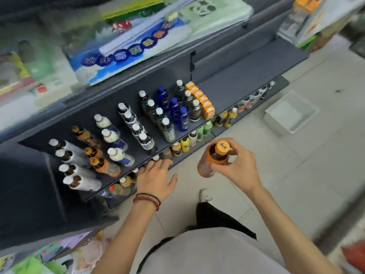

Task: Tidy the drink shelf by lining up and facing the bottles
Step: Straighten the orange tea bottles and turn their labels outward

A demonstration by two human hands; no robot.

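A dark shelf carries rows of bottles, seen from above. My right hand grips an orange-capped bottle of brown drink around its neck, held in the air in front of the shelf. My left hand, fingers spread and relaxed, hovers at the shelf's front edge and holds nothing. A row of three matching orange-capped bottles stands near the left. Beside it are brown bottles with white caps, milky white bottles, clear bottles, dark bottles and blue bottles.
Orange cartons line the right end of the bottle rows; the shelf to their right is bare. A lower shelf holds yellow and green bottles. A white tray sits on the tiled floor. My shoe is below the hands.
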